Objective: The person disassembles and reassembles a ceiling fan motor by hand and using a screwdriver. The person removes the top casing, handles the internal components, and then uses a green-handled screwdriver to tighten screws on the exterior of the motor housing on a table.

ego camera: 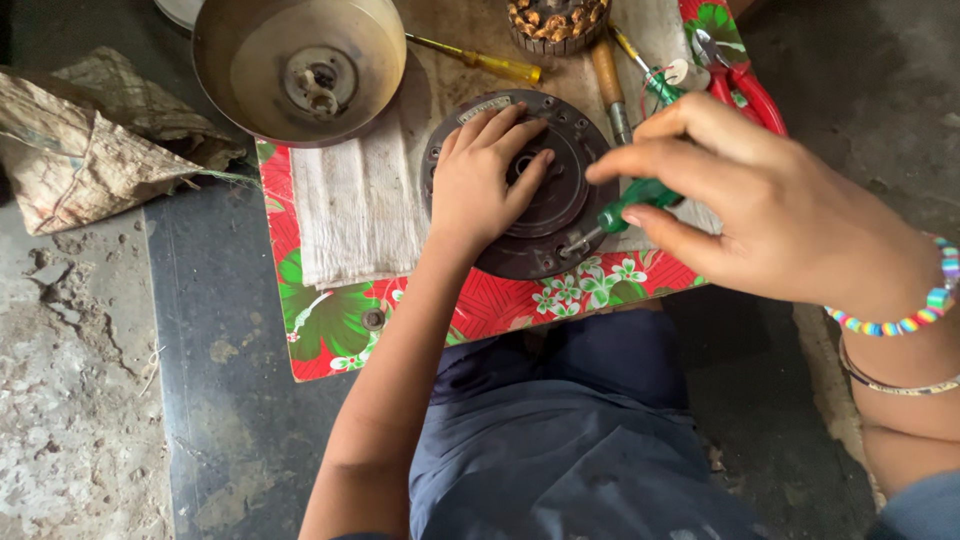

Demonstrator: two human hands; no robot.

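Note:
My left hand (485,175) lies flat on a dark round metal motor cover (540,245), its fingers spread over the hub in the middle. My right hand (740,195) grips a green-handled screwdriver (630,205). The screwdriver's tip sits on a screw near the cover's lower right rim. The cover rests on a red floral mat (330,320) over a low board.
A brass-coloured round bowl-shaped housing (300,65) stands at the upper left beside a folded white cloth (350,205). A yellow screwdriver (490,62), a wooden-handled tool (608,75), red pliers (745,85) and a copper-wound stator (555,20) lie behind. A crumpled sack (80,140) lies on the left.

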